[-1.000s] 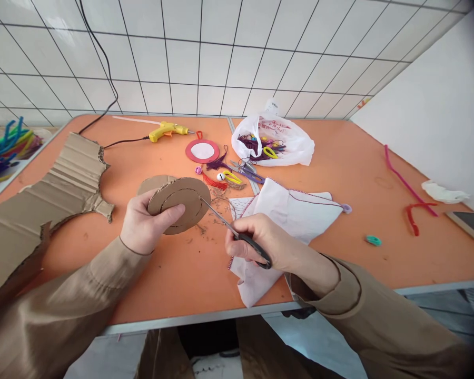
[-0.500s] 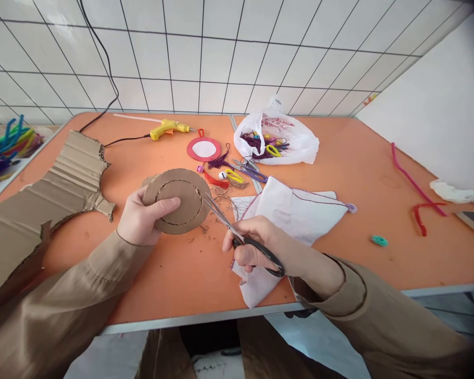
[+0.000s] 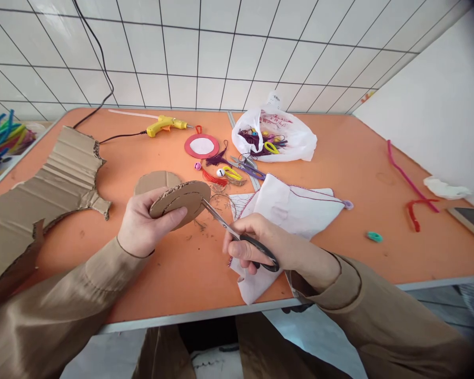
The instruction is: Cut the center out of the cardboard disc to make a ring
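Note:
My left hand [image 3: 146, 223] grips a round cardboard disc [image 3: 177, 202] by its left side, thumb on top. A circular line of cuts or marks runs inside the disc's rim, and the disc is tilted. In my right hand [image 3: 256, 245] is a pair of scissors [image 3: 258, 251] with black handles. Their blade tips touch the disc near its right edge; whether they pass into it I cannot tell. Behind my left hand a second round cardboard piece [image 3: 156, 180] lies on the table, partly hidden. A white cloth with purple stitching [image 3: 296, 208] lies beneath and beyond my right hand.
On the orange table [image 3: 174, 284] are a torn cardboard sheet [image 3: 51, 187], a yellow glue gun [image 3: 166, 125], a pink-rimmed disc [image 3: 201, 146], tassels [image 3: 216, 178], purple-handled scissors [image 3: 253, 169], and a white plastic bag [image 3: 294, 137]. Pipe cleaners [image 3: 405, 171] and a teal bit [image 3: 374, 237] lie right.
My left hand has tilted the disc up, uncovering the second cardboard piece behind it. The scissors' tips have come against the disc. The view has shifted slightly.

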Tool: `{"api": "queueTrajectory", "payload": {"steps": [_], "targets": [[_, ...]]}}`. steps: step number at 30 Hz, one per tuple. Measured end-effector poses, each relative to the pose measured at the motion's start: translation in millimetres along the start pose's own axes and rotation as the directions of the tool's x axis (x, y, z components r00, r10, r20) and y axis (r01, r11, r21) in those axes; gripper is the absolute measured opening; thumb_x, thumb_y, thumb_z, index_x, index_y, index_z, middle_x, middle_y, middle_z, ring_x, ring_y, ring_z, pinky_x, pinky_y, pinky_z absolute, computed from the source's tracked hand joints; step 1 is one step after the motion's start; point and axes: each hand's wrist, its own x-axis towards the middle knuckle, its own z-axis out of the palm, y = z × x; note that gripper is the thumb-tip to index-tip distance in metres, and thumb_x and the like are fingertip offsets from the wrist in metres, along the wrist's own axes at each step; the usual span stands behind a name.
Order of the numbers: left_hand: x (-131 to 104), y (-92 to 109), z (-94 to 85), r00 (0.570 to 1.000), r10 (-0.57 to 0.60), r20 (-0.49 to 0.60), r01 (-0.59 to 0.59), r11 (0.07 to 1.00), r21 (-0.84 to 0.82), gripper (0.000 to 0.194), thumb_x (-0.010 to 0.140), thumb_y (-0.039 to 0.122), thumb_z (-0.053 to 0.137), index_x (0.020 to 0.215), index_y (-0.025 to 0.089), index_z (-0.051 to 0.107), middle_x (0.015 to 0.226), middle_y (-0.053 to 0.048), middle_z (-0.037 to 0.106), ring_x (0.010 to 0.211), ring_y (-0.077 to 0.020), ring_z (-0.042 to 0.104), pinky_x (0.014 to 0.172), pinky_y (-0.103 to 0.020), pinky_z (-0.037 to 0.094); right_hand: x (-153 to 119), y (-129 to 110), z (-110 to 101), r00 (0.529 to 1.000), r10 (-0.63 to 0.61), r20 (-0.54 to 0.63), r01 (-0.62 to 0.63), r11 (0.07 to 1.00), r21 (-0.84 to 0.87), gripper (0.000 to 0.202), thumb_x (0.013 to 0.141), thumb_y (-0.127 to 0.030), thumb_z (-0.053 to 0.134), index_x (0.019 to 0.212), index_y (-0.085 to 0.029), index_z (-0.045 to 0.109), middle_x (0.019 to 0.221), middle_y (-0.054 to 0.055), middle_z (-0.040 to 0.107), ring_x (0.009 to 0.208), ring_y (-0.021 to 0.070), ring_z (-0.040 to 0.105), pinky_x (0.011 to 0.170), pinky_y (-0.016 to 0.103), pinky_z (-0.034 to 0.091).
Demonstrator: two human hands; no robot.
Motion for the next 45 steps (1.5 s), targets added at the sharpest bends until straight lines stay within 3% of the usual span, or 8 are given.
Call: {"api": "queueTrajectory", "payload": {"steps": [5,13,22,29,34,41,45], "targets": [[2,2,0.4,0.996,-0.093,0.004,0.093,0.984,-0.151,0.024,0.055,0.023,0.082,0.079,0.019,0.078,0.070,0.000,0.074,0.066,-0.0187,0.065,0.060,-0.028,0.053,1,2,1,1.000,-0.028,0.005,0.028,0.999,0.032,0.040,0.071,-0.050,0.074,0.073,-0.015,0.058,0.052,-0.004,0.054,0.043,0.0094,0.053,0.042,0.020,0.043],[2,1,4.9,0.981,-0.188,-0.044,0.175,0.963,-0.204,0.031,0.053,0.027,0.085,0.081,0.016,0.077,0.076,-0.003,0.076,0.072,-0.0220,0.069,0.065,-0.031,0.056,7,11,5,0.997,-0.056,-0.052,0.057,0.998,0.023,0.033,0.074,-0.043,0.075,0.076,-0.016,0.057,0.058,-0.005,0.052,0.044,0.0082,0.053,0.042,0.019,0.040],[4,7,4.0,0.952,-0.303,-0.029,0.274,0.895,-0.353,0.021,0.056,0.022,0.084,0.075,0.019,0.074,0.079,-0.002,0.075,0.073,-0.0217,0.069,0.069,-0.035,0.058,6,7,6,0.985,-0.127,-0.120,0.123,0.992,-0.035,0.028,0.072,-0.036,0.076,0.069,-0.016,0.056,0.050,-0.007,0.046,0.042,0.0069,0.043,0.043,0.020,0.034],[3,5,6.0,0.962,-0.271,-0.018,0.248,0.902,-0.353,0.027,0.057,0.023,0.084,0.081,0.018,0.073,0.083,-0.004,0.076,0.082,-0.0266,0.071,0.074,-0.039,0.058,3,5,5,0.973,-0.168,-0.156,0.156,0.984,-0.085,0.032,0.072,-0.039,0.076,0.064,-0.016,0.055,0.051,-0.006,0.046,0.043,0.0066,0.039,0.043,0.021,0.029],[2,5,5.5,0.980,-0.190,-0.055,0.161,0.927,-0.338,0.023,0.059,0.023,0.083,0.079,0.019,0.074,0.082,-0.002,0.076,0.080,-0.0237,0.070,0.073,-0.036,0.058,5,9,7,0.963,-0.209,-0.170,0.198,0.977,-0.079,0.037,0.070,-0.043,0.077,0.063,-0.016,0.053,0.052,-0.006,0.043,0.045,0.0061,0.035,0.042,0.020,0.028],[6,5,-0.4,0.988,-0.136,-0.073,0.104,0.935,-0.338,0.025,0.055,0.022,0.085,0.077,0.018,0.075,0.079,-0.002,0.075,0.075,-0.0218,0.069,0.070,-0.034,0.057,5,11,1,0.980,-0.197,-0.006,0.197,0.980,0.005,0.044,0.072,-0.055,0.074,0.072,-0.015,0.057,0.047,-0.008,0.043,0.042,0.0069,0.038,0.041,0.020,0.033],[7,8,-6.0,0.986,-0.015,-0.163,-0.009,0.989,-0.148,0.026,0.057,0.023,0.084,0.082,0.021,0.077,0.082,-0.001,0.076,0.078,-0.0240,0.069,0.067,-0.033,0.058,0,11,-2,0.969,-0.196,0.153,0.189,0.980,0.059,0.055,0.072,-0.066,0.069,0.087,-0.015,0.058,0.064,-0.002,0.054,0.055,0.0119,0.053,0.050,0.022,0.040]]}}
